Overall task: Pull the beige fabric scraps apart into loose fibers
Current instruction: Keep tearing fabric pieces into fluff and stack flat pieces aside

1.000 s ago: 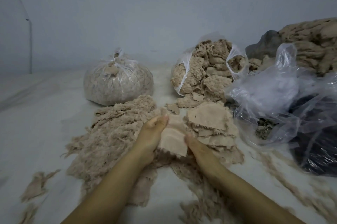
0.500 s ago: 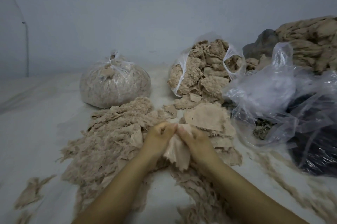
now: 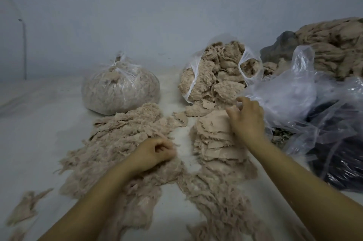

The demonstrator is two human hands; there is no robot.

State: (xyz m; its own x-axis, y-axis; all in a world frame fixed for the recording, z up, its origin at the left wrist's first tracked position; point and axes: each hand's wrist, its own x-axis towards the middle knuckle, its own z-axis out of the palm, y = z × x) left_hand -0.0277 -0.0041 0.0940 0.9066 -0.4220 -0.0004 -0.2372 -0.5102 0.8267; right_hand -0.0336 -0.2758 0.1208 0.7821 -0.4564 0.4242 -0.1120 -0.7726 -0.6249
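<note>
Scraps of beige fabric (image 3: 216, 140) lie in a flat stack on the pale floor (image 3: 39, 132), and that stack is the middle of everything seen from the head camera. The right hand (image 3: 246, 120) rests on the far right corner of the stack. Its fingers are bent and reach down onto the top scrap, but whether they pinch it or only touch it cannot be told. The left hand (image 3: 155, 151) is just left of the stack, with a thin strip of bare floor between them. It is curled into a loose fist over the edge of the fluffy pile, and whether anything is inside the fist cannot be told.

That fluffy pile of loose fibers (image 3: 117, 142) spreads wide to the left of the stack. More loose fibers (image 3: 222, 207) trail from the near end of the stack toward the person. A few small tufts (image 3: 25, 207) lie far off to the near left.

Behind the stack, an open clear bag (image 3: 216, 76) spills more beige pieces down toward it. Behind and to the left sits a tied clear bag (image 3: 119, 87), round and full of fluff. To the right of the stack, touching the right hand's side, is a heap of crumpled clear plastic (image 3: 290, 95) over something dark (image 3: 337, 162). Far behind that is a big beige mound (image 3: 334, 46) against the wall (image 3: 137, 15).
</note>
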